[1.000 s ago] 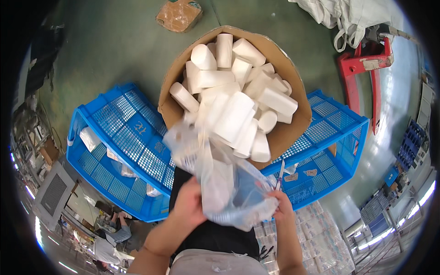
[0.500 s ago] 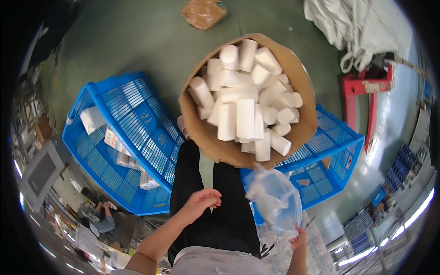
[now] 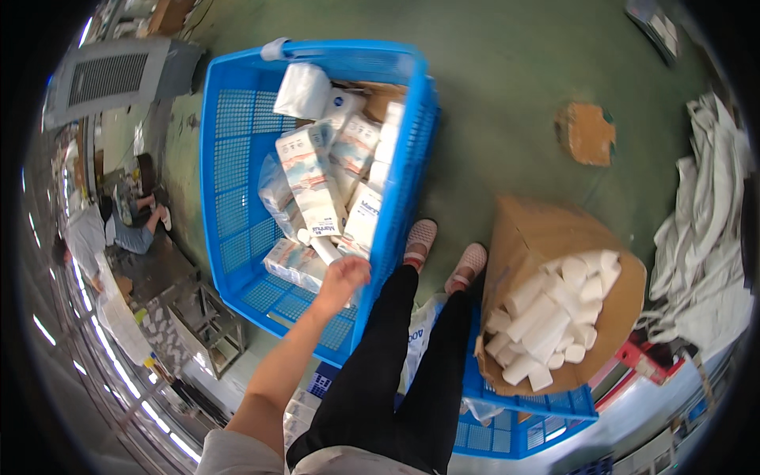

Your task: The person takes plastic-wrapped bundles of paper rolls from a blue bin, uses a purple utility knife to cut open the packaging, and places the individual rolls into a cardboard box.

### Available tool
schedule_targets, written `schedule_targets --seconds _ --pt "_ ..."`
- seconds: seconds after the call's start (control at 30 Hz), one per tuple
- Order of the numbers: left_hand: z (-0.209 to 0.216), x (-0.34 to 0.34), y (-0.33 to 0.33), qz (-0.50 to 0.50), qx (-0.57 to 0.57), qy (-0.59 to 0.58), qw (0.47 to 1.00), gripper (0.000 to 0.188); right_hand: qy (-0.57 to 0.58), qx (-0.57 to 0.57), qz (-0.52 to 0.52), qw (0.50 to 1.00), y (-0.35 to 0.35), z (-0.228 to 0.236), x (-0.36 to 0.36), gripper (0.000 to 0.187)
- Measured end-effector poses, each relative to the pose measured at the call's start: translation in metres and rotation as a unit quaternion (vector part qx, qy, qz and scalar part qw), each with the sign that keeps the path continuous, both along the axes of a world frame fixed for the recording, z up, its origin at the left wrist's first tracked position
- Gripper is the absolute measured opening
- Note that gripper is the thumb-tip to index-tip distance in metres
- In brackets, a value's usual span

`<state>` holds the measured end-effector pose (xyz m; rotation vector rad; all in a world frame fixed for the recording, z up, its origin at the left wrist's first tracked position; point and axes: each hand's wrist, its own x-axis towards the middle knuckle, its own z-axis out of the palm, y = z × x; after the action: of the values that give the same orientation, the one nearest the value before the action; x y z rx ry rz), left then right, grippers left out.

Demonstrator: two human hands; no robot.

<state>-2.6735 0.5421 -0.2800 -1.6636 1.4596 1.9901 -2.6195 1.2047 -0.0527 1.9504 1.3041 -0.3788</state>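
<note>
My left hand (image 3: 346, 277) reaches over the near part of a large blue plastic crate (image 3: 309, 49), its fingers curled. At the fingertips, a slim white roll (image 3: 323, 248) meets the hand; the grip itself is partly hidden. Beneath and beyond lie several printed packs of tissue rolls (image 3: 305, 178) in clear wrapping, heaped loosely. Toward the crate's far end rests a plain white bag (image 3: 302, 91). My right hand is out of view. To the right stands a brown cardboard carton (image 3: 518, 237), tilted toward me, with many bare white rolls (image 3: 546, 324) inside.
Another blue crate (image 3: 507, 435) stands below the carton. A flat brown cardboard piece (image 3: 587, 133) lies on the green floor. Pale fabric sacks (image 3: 701, 237) and a red pallet jack (image 3: 645, 360) are at the right. Far left, a person (image 3: 87, 237) sits by a work table.
My view has swung left, bringing the left crate to the middle and the carton to the right. My left hand has moved over the crate. My right hand and its clear bag have left view.
</note>
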Motion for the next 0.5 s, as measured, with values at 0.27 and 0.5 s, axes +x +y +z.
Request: schedule_targets --seconds 0.27,0.5 --pt "-0.231 0.136 -0.193 0.050 -0.305 -0.236 0.921 0.049 -0.026 -0.026 0.134 0.990 -0.082 0.005 -0.067 0.036" --pt "-0.304 0.176 -0.208 0.198 -0.191 -0.067 0.959 0.049 -0.039 0.018 0.360 0.932 -0.133 -0.004 -0.117 0.035"
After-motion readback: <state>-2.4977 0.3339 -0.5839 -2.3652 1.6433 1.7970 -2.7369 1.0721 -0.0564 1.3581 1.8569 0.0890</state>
